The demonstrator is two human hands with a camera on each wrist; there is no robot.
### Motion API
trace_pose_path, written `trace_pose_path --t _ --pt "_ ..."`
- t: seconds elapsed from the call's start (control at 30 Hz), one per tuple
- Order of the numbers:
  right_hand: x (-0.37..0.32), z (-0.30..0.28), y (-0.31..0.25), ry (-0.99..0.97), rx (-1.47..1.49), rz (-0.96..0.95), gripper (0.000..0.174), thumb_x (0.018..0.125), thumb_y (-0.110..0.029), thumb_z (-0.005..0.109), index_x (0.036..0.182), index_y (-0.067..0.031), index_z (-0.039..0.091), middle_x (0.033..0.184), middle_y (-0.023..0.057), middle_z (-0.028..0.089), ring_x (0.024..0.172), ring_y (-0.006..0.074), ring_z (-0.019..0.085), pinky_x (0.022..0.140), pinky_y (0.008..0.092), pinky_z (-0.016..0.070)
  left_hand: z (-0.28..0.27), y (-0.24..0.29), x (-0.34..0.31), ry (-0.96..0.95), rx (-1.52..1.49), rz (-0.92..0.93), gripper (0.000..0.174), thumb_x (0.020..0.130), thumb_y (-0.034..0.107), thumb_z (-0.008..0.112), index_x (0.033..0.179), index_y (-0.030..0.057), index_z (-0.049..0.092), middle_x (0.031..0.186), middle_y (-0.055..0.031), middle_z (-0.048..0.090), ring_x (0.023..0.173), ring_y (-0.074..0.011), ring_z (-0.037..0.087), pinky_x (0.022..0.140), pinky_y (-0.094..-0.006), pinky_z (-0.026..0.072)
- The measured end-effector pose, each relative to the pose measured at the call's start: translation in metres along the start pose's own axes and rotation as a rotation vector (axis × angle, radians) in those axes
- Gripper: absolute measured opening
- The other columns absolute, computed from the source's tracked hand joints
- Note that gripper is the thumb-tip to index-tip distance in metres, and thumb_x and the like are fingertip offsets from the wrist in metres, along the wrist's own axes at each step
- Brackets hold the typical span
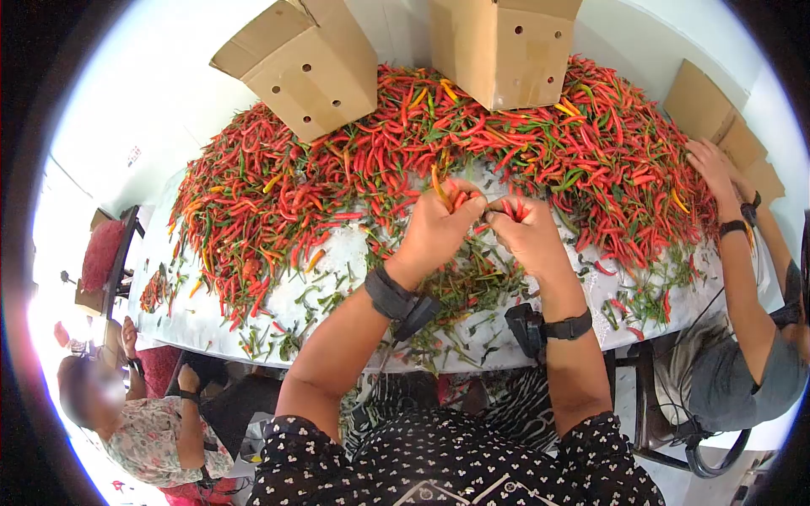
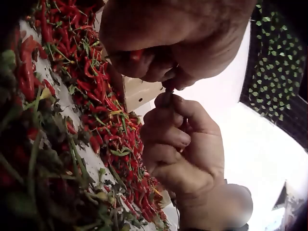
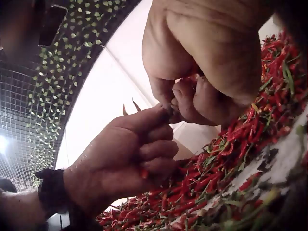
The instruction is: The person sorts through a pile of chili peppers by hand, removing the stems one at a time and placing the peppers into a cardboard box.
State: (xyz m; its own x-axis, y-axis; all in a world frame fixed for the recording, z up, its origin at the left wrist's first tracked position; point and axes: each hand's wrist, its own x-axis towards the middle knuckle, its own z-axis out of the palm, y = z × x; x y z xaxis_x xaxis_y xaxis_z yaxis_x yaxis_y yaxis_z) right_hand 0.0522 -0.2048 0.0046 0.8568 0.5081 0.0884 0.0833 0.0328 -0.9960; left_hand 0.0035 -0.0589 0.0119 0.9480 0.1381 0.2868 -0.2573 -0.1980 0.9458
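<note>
Above the near side of a large heap of red chili peppers (image 1: pixel 354 169), my two hands meet fingertip to fingertip. The left hand (image 1: pixel 440 223) grips several chilies; an orange chili (image 1: pixel 439 185) sticks up from it beside a red one. Held in the curled fingers of my right hand (image 1: pixel 533 239) are red chilies (image 1: pixel 510 207). In the right wrist view, the left hand (image 3: pixel 137 147) and right hand (image 3: pixel 207 62) pinch at one spot, where the fingers mostly hide what is between them. Green stems (image 1: pixel 472 282) lie scattered on the table under both hands.
Two cardboard boxes (image 1: pixel 316 84) (image 1: pixel 510 55) stand at the heap's back. At the right, another person's hand (image 1: pixel 713 169) reaches to the chilies near a cardboard flap (image 1: pixel 717 110). A second person (image 1: pixel 152 422) sits at the left. The white table (image 1: pixel 211 333) curves along its front edge.
</note>
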Motion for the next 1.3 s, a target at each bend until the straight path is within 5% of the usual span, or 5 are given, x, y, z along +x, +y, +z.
trace_pose_path --t 0.5,0.67,0.97,1.1,1.3 --pt "-0.007 -0.042 -0.023 -0.206 -0.308 -0.031 0.018 0.075 -0.019 0.066 0.068 -0.0036 0.059 0.058 -0.0051 0.049 0.047 0.002 0.038 0.042 0.0207 0.0292 -0.007 -0.001 0.033 0.015 -0.794 -0.505 0.004 0.083 0.009 0.047 0.086 0.0077 0.05 0.07 -0.0039 0.051 0.051 -0.0099 0.046 0.038 -0.0183 0.0338" --pt "-0.001 -0.061 -0.021 0.278 0.372 -0.009 0.022 0.079 -0.022 0.065 0.067 -0.0062 0.055 0.055 -0.0033 0.046 0.041 0.0027 0.033 0.037 0.0184 0.0221 0.017 -0.024 0.069 -0.209 -0.078 -0.368 0.016 0.077 0.019 0.058 0.077 0.0029 0.055 0.065 -0.0061 0.055 0.059 -0.0153 0.055 0.045 -0.0265 0.0393" --pt "0.001 -0.064 -0.018 0.284 0.393 -0.046 0.019 0.079 -0.019 0.064 0.069 -0.0058 0.055 0.054 -0.0032 0.045 0.041 0.0028 0.035 0.037 0.0179 0.0219 0.07 -0.069 0.095 -0.285 1.007 -0.069 0.034 0.07 0.032 0.066 0.08 -0.0005 0.063 0.079 -0.0215 0.062 0.077 -0.037 0.059 0.071 -0.0426 0.0473" --pt "0.001 -0.06 -0.016 0.28 0.379 -0.034 0.014 0.079 -0.015 0.063 0.073 -0.0045 0.057 0.054 -0.003 0.045 0.041 0.0027 0.035 0.036 0.0182 0.0217 0.061 -0.08 0.096 -0.404 0.979 0.014 0.035 0.07 0.03 0.065 0.08 -0.0034 0.061 0.071 -0.0188 0.061 0.068 -0.0324 0.061 0.065 -0.0415 0.0472" --pt "0.003 -0.049 -0.013 0.233 0.375 0.025 0.009 0.078 -0.012 0.062 0.08 -0.0044 0.058 0.054 -0.0031 0.045 0.042 0.0026 0.035 0.037 0.0179 0.0216 0.01 -0.033 0.051 -0.418 -0.112 -0.523 0.016 0.078 0.017 0.058 0.069 0.0071 0.05 0.055 0.0049 0.038 0.045 -0.0071 0.036 0.043 -0.024 0.0332"
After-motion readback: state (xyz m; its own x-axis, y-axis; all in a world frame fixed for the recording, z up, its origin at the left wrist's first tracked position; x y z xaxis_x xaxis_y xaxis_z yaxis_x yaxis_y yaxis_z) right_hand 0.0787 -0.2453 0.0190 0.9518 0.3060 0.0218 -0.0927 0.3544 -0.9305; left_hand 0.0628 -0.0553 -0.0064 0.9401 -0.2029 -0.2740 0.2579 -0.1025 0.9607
